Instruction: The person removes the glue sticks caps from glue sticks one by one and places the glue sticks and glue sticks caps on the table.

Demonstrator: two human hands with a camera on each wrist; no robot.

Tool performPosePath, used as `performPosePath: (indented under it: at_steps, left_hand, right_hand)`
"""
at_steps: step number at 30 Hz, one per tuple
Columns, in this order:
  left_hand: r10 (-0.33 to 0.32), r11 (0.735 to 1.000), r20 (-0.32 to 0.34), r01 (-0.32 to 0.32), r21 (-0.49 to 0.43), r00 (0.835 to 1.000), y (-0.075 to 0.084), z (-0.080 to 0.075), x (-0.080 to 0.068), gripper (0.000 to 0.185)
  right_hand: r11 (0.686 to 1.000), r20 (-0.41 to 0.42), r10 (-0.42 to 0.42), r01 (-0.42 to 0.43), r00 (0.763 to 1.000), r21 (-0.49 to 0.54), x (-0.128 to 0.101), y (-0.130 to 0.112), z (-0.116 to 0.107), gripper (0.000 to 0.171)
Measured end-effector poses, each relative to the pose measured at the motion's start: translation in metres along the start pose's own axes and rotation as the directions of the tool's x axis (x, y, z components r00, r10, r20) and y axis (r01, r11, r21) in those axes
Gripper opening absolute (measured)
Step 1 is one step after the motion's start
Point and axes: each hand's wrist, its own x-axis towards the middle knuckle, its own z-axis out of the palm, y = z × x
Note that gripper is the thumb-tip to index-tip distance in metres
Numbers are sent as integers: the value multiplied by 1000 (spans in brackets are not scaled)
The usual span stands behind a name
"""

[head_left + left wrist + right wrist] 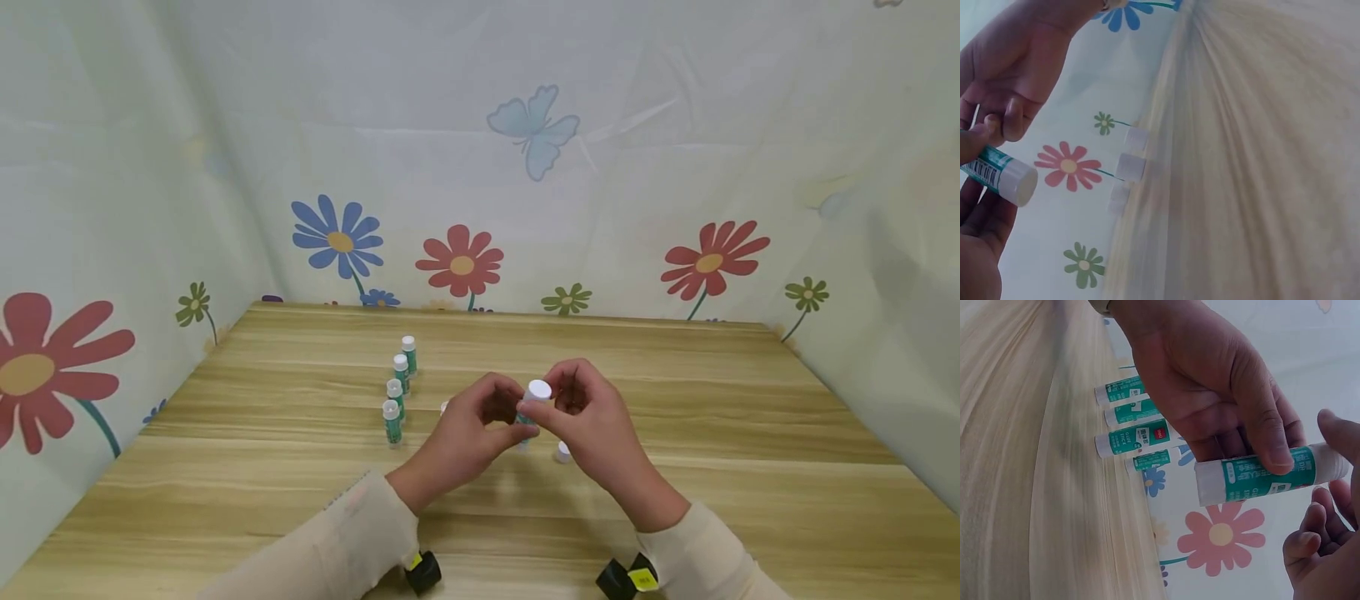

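Above the table, glue stick between left hand and right hand.

Both forearms in cream long sleeves. Black wrist-mounted camera units at each cuff, yellow label on right one.

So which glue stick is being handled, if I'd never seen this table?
Start at the wooden table, then find the two hands meeting over its middle. The glue stick sits between their fingers, white cap up. Unlike the row of four sticks standing to the left, it is off the surface.
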Motion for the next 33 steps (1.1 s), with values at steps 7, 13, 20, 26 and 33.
performPosePath:
  at_steps: [7,13,20,26,33]
  left_hand:
    - [3,1000,25,-3,0,1000,-1,-2,1,30]
    - [3,994,133,12,-112,991,-4,-8,2,32]
    - [-35,980,129,60,-188,991,-6,-10,4,34]
    - [-3,1000,-35,2,-8,999,-7,-3,2,33]
    - [114,984,-76,-102,146,991,-5,3,-1,30]
  right_hand:
    - [998,27,-41,42,999,-36,1,-2,-3,27]
    - [990,123,-133,137,984,-24,1,-1,-9,22]
    - [992,132,-118,124,984,-39,2,0,-11,32]
    - [995,13,-33,34,999,-98,1,0,-1,38]
    - [994,-46,14,-19,999,-106,-1,0,3,35]
